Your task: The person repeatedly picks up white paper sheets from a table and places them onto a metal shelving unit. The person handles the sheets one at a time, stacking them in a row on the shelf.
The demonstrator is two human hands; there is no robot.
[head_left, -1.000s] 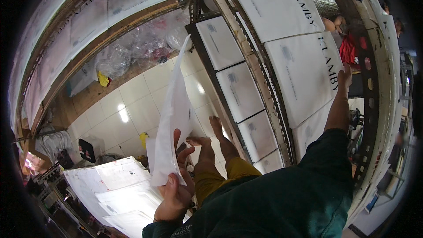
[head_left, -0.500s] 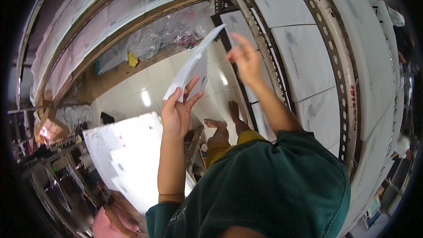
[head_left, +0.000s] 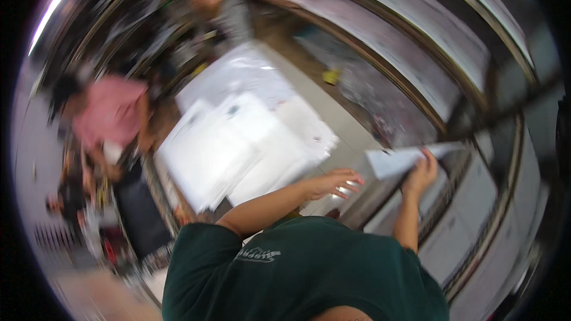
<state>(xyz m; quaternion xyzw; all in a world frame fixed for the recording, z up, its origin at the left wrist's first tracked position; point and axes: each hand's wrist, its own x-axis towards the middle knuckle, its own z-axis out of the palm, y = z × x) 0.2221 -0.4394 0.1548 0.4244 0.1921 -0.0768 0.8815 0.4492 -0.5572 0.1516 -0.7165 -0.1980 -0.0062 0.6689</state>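
Note:
My right hand [head_left: 420,175] grips a folded white paper sheet [head_left: 385,164] by its lower side, out to the right near the racks. To its left, my left hand [head_left: 334,184] is held with its fingers apart and nothing in it, a little away from the paper. Beyond the left forearm lie overlapping white sheets [head_left: 238,137] on a table with a pale, stained top [head_left: 312,128]. Motion smears much of the picture, so the marks on the sheets cannot be made out.
Racks with white sheets [head_left: 464,226] stand close on my right. Another shelf [head_left: 380,18] curves across the far right, with clear plastic wrapping [head_left: 372,92] and a small yellow item [head_left: 331,76] below it. A person in a pink shirt [head_left: 113,113] is at the left, near a dark panel [head_left: 140,208].
The folded sheet has passed from my left hand to my right. My view has swung left, bringing the table and the person in pink further into sight. My left hand is now empty.

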